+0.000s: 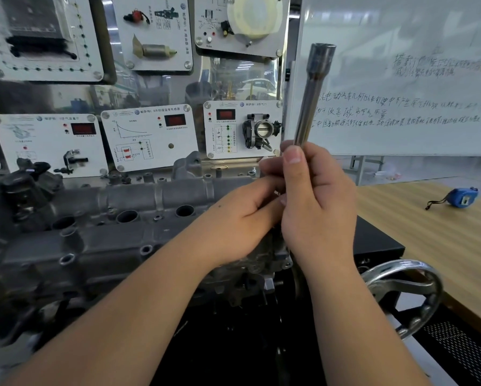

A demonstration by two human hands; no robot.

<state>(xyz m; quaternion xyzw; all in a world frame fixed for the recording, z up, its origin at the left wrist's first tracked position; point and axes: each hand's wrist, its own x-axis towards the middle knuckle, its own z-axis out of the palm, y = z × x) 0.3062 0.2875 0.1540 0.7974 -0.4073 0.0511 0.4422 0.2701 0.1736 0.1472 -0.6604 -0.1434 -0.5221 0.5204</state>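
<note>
Engine [116,218] fills the left of frame. Left hand [242,215] at centre, fingers curled against the right hand; cannot tell what they grasp. Right hand [314,204] clenched round the socket [313,93], which stands upright at centre-right, before the whiteboard [400,79]. Tape measure [460,196] on bench [428,232], far right.

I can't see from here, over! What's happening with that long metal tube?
Right hand grips socket tube, upright, open end up. Left hand curled at its base, grip hidden. Engine head below, nothing blocking.
</note>
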